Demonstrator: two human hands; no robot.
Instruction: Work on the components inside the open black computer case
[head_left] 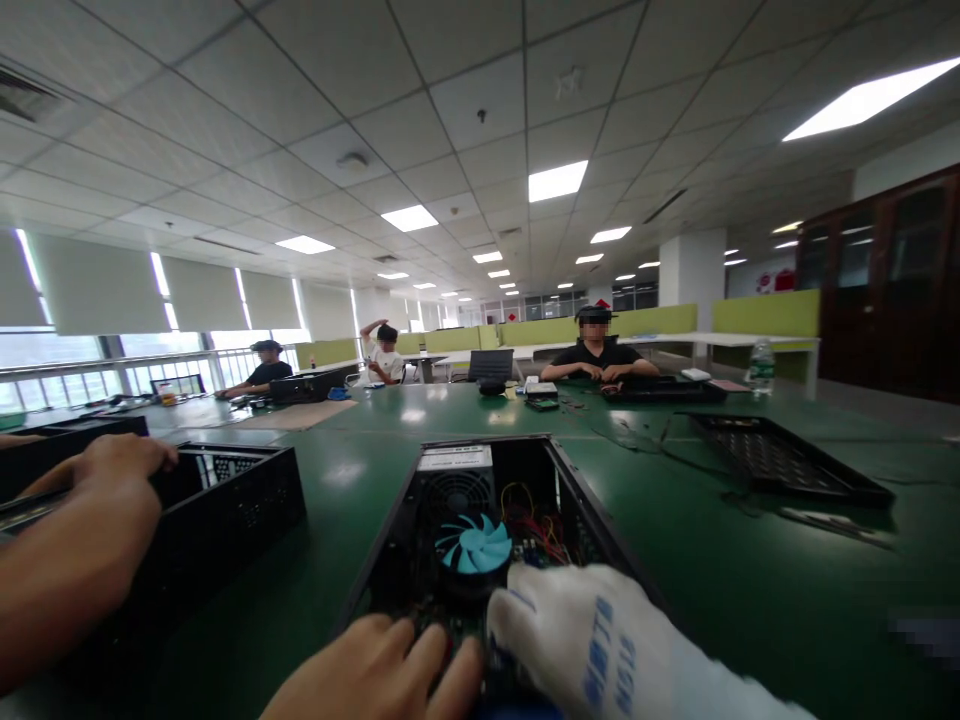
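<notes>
An open black computer case (585,500) lies on the green table right in front of me, with a blue cooling fan (472,545), a power supply (454,462) and coloured wires (536,525) inside. My left hand (382,665) is bare and rests at the case's near edge with its fingers stretched forward. My right hand (592,640) wears a white glove with blue print. Its fingers are together and bent down into the case just beside the fan, with the tips hidden. Whether they hold anything is not visible.
A co-worker's bare arm (67,560) reaches in from the left, its hand (124,462) on the rim of a second black case (240,500). A black case panel (787,460) lies at the right. Three people sit at the far side of the table (750,580).
</notes>
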